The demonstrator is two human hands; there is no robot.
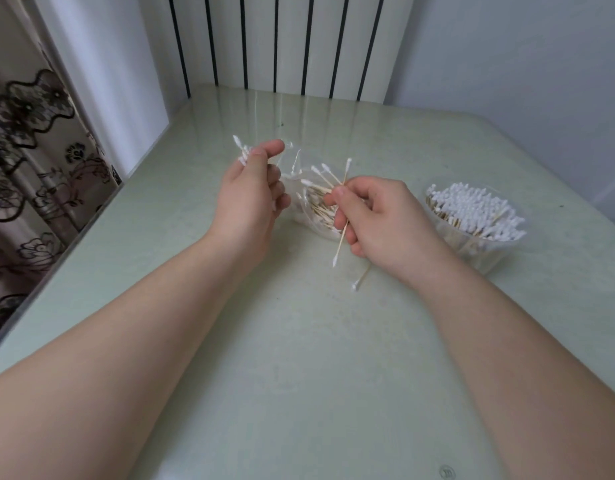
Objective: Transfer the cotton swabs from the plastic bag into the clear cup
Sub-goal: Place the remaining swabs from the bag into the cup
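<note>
We work swabs out of a clear crinkled plastic bag [301, 188] on the pale green bench [299, 358].
Our left hand [254, 188] has its fingers curled round the bag's upper edge, with a few white tips showing past them. The bag sits between our hands and holds a bundle of wooden-stemmed cotton swabs [321, 211]. Our right hand [378, 216] pinches one swab [340, 242] between thumb and forefinger, just beside the bag. A loose swab [359, 280] lies on the bench under that hand. Near our right wrist stands the round clear cup [482, 258], packed with swabs, white tips up.
</note>
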